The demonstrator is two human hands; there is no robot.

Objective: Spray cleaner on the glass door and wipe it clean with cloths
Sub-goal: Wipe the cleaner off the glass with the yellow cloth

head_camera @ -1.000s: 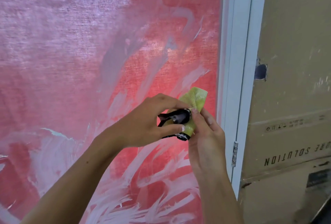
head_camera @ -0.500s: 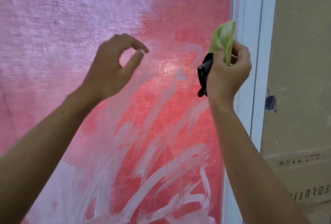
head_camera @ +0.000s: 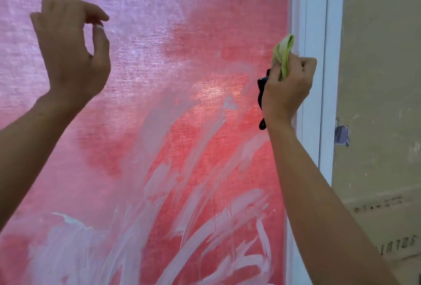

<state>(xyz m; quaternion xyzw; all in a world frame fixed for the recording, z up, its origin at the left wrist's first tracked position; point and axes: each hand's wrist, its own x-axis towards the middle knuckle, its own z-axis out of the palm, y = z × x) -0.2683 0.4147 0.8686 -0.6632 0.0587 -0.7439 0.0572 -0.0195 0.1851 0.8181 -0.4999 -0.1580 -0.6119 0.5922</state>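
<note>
up close, the glass door fills most of the view, glowing pink-red from a woven fabric seen through it. white smears of cleaner run in long curved streaks across the lower half of the pane, thickest near the bottom, while the upper part looks hazy and lighter.

the right hand is raised near the right edge of the glass, just beside the white door frame. its fingers are clenched around a yellow-green cloth, whose bunched end sticks up above the fist, and the same fist also holds a black spray nozzle that pokes out on the side toward the pane — a small black part shows again below the wrist. whether the cloth touches the glass cannot be told.

the left hand is lifted high at the left, well apart from the right one. it grasps nothing; its fingers curl over and the thumb tip nearly meets the forefinger, leaving a loop of open space.

beyond the frame stands a tan cardboard panel with dark printed lettering low down, too blurred to read.
</note>
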